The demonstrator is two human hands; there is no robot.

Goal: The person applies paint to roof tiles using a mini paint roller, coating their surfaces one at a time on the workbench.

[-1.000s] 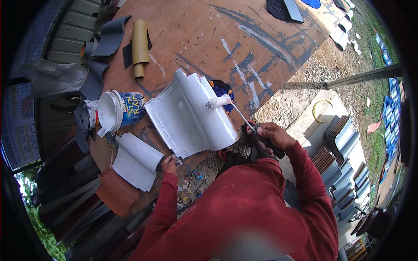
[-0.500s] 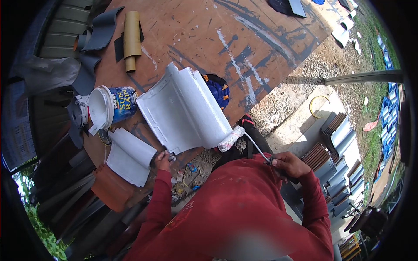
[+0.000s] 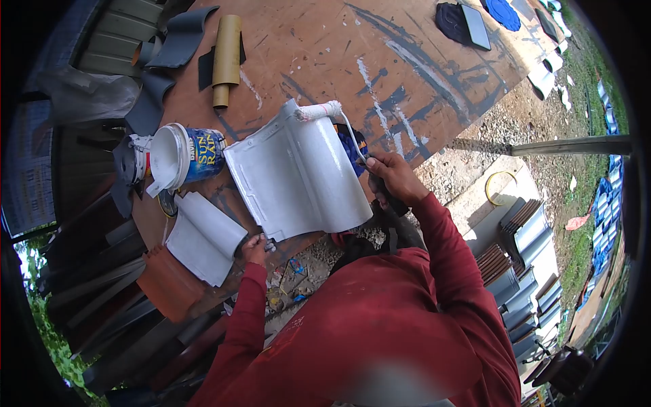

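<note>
A curved roof tile (image 3: 298, 180) coated in wet-looking white paint lies tilted over the table's near edge. My right hand (image 3: 397, 178) is wrapped round the dark handle of a paint roller (image 3: 319, 111). The roller's fuzzy white sleeve rests on the tile's far end, and its wire frame bends back towards me. At the tile's near left corner, my left hand (image 3: 255, 249) is closed on the edge, fingertips partly hidden. A paint bucket (image 3: 205, 154) with a blue label and white paint inside stands left of the tile.
Another white tile (image 3: 207, 237) and an orange-brown tile (image 3: 169, 283) lie at the left edge of the paint-streaked table (image 3: 305, 47). Grey tile pieces (image 3: 183, 39) and a tan rolled tube (image 3: 226, 54) sit farther back. Stacked tiles (image 3: 522, 264) stand on the ground at right.
My right hand has moved forward and left, carrying the roller from the tile's near end to its far end. My left hand stays at the tile's corner. The view has shifted slightly.
</note>
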